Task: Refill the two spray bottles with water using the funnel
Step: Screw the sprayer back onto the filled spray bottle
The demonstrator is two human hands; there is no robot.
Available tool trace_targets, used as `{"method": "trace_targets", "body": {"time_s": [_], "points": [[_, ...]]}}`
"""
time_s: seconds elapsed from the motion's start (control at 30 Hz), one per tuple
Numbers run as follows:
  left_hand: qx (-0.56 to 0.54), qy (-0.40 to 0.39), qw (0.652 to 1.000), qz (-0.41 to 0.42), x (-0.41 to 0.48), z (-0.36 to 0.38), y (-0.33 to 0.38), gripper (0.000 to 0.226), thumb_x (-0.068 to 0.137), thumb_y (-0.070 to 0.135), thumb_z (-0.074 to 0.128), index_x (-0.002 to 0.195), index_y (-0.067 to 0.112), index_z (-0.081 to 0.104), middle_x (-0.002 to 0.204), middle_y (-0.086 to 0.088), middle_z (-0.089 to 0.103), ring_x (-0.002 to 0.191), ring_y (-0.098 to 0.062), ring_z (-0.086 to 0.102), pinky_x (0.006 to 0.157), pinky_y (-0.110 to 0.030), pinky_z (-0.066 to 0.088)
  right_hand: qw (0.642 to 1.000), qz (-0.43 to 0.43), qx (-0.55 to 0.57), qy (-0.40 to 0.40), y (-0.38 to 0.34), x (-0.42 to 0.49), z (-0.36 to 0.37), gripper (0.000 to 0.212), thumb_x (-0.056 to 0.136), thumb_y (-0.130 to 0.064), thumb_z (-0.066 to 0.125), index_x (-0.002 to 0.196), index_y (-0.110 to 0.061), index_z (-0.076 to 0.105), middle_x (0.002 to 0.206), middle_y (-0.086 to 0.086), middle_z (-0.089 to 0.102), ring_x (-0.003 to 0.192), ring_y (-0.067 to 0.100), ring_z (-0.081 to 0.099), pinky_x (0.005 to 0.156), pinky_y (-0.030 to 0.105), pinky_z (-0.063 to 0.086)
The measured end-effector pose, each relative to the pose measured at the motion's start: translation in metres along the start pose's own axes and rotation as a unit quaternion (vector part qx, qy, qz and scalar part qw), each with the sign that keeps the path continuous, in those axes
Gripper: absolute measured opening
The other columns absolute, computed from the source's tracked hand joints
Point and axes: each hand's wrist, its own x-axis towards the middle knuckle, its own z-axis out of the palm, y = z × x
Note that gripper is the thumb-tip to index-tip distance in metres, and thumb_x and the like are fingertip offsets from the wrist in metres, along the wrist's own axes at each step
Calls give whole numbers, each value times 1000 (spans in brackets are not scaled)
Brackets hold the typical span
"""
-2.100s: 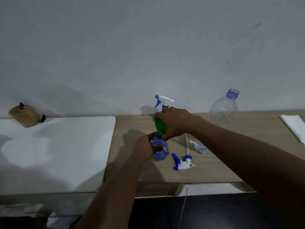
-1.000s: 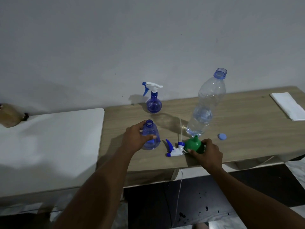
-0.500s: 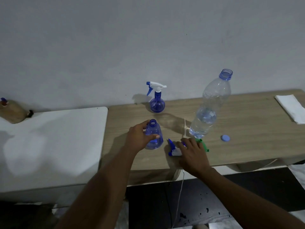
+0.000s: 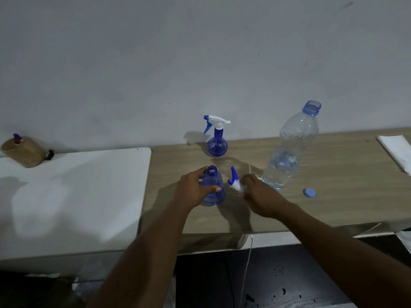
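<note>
The long wood-grain tabletop carries everything you are working with; a white rounded-corner table butts against its left end. On the wood, to the right of your hands, the tall clear plastic water bottle stands upright, uncapped and partly full.

Your left hand is wrapped around the open-necked translucent blue round spray bottle. The thumb lies across its front and the fingers curl behind, so the grip is closed on the body. That bottle stands upright near the front of the wood, with its mouth bare.

Your right hand sits just beside it, with its fingers curled in on the white body of the loose blue-and-white trigger sprayer head. The blue lever points up. The view is blurred there, but the fingertips look pinched on it.

The second blue spray bottle, with its trigger fitted, stands by the wall behind them. The small blue screw cap lies flat, right of the water bottle's base.
</note>
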Motion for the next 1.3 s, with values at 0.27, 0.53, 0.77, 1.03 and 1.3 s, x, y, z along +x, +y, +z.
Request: {"method": "trace_targets", "body": {"time_s": [0.27, 0.53, 0.77, 1.03, 1.3], "points": [[-17, -1, 1000, -13, 4, 2, -5, 71, 64, 39, 92, 129, 35, 64, 107, 9, 71, 96, -13, 68, 91, -33, 55, 908, 178, 332, 184, -26, 22, -75, 20, 87, -24, 54, 105, -15, 54, 77, 5, 58, 66, 18, 53, 61, 35, 45], [-51, -28, 998, -27, 9, 7, -14, 73, 60, 45, 92, 127, 36, 63, 106, 15, 72, 97, -8, 68, 93, -35, 56, 916, 82, 389, 61, -62, 40, -178, 16, 82, -6, 72, 86, -8, 57, 64, 12, 60, 54, 21, 55, 51, 33, 45], [-84, -31, 996, -31, 13, 11, -20, 56, 55, 52, 86, 104, 65, 60, 103, 21, 73, 98, -10, 70, 94, -43, 56, 949, 30, 314, 15, -102, 52, -235, 18, 83, -11, 74, 89, -6, 59, 65, 10, 61, 49, 13, 57, 51, 26, 51], [-140, -29, 989, -27, 12, 11, -18, 55, 56, 39, 89, 98, 64, 64, 103, 17, 74, 101, -13, 69, 98, -44, 54, 958, 44, 284, -18, -106, 68, -202, 22, 81, -7, 72, 99, -2, 60, 73, 14, 64, 55, 21, 61, 53, 34, 53], [-98, -41, 994, -37, 8, 7, -14, 59, 52, 58, 84, 108, 52, 66, 99, 17, 74, 95, -10, 70, 92, -44, 56, 991, 17, 128, -29, -98, 83, -111, 48, 75, -28, 81, 118, -16, 61, 105, 5, 67, 93, 24, 64, 80, 37, 54]]}}
